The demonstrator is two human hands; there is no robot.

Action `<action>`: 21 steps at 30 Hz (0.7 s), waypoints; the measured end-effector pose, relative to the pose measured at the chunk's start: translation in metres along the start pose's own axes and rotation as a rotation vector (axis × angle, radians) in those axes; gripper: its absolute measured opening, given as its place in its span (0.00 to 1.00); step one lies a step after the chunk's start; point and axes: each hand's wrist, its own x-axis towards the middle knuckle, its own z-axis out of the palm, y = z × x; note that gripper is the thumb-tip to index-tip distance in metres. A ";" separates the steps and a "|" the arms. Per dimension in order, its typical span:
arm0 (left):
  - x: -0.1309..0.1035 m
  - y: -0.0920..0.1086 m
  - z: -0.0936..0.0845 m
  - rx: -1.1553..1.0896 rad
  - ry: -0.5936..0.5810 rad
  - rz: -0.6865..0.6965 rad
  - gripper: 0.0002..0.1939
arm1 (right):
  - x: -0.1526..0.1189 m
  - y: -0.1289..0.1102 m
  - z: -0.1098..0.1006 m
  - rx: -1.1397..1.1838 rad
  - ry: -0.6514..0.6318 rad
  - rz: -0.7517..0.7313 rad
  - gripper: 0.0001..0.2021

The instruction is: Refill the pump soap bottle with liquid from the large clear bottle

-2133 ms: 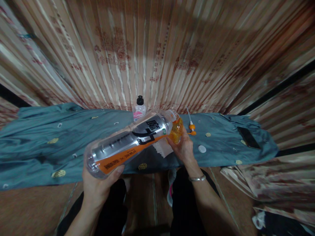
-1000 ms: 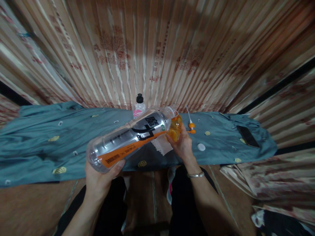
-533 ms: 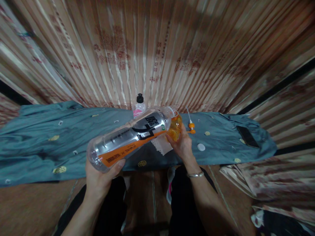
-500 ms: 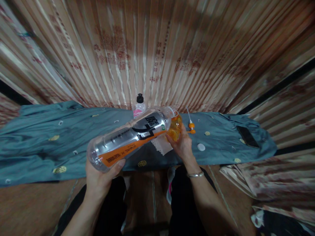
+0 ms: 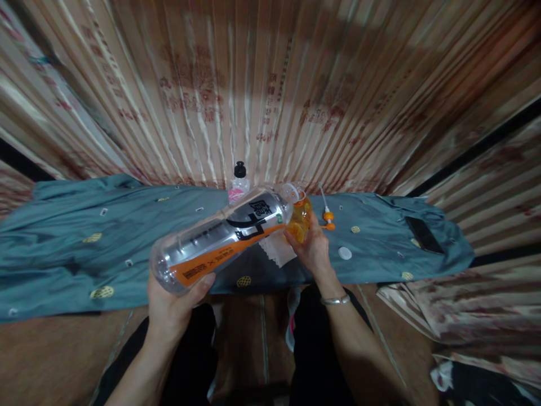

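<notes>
My left hand (image 5: 173, 299) is closed round the base of a large clear plastic bottle (image 5: 224, 237) with a silver and orange label. The bottle lies tilted, its neck up and to the right, over the mouth of a small orange bottle (image 5: 301, 221). My right hand (image 5: 315, 248), a silver bangle at the wrist, grips that orange bottle. Whether liquid is flowing between the two I cannot make out. Just beyond the right hand an orange pump top (image 5: 328, 217) with a pale tube rests on the cloth. A white cap (image 5: 345, 253) lies nearby.
Blue-green patterned cloth (image 5: 139, 225) covers the narrow table. Behind the big bottle stands a clear bottle with a black cap (image 5: 239, 170). White tissue (image 5: 279, 251) lies under the hands, and a black phone (image 5: 424, 235) sits at the right. Pleated curtains (image 5: 270, 84) hang close behind.
</notes>
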 end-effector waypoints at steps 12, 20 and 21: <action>0.002 0.006 0.006 -0.126 0.015 -0.067 0.44 | 0.003 -0.003 -0.003 -0.008 -0.030 -0.016 0.41; -0.004 0.009 0.014 -0.114 0.050 -0.038 0.41 | 0.000 0.004 0.002 0.011 0.015 -0.022 0.41; -0.003 0.008 0.014 -0.105 0.046 -0.031 0.40 | 0.000 0.004 0.002 0.010 0.015 -0.018 0.42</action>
